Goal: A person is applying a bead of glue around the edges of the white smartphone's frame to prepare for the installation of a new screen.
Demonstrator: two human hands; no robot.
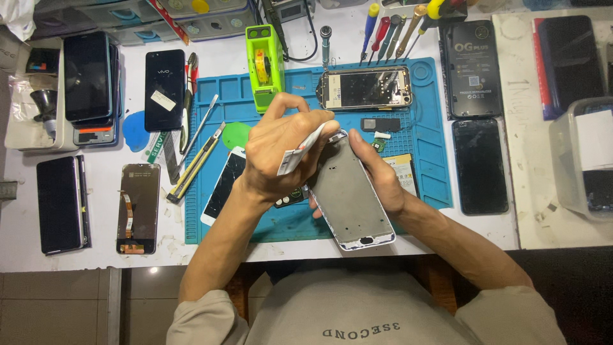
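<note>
Both hands work one grey phone frame (350,195) above the blue mat (428,137): my right hand (377,172) grips its edge, my left hand (284,150) pinches a white strip (300,152) at its top. Nearby stands a green tape dispenser (264,65).

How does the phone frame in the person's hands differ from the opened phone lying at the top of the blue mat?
The phone frame is held off the mat, tilted diagonally, by the right hand, with the left hand at its top edge; the opened phone lies flat and crosswise, untouched. The frame shows a bare grey plate; the opened phone shows dark inner parts inside a metallic rim. Both are stripped.
</note>
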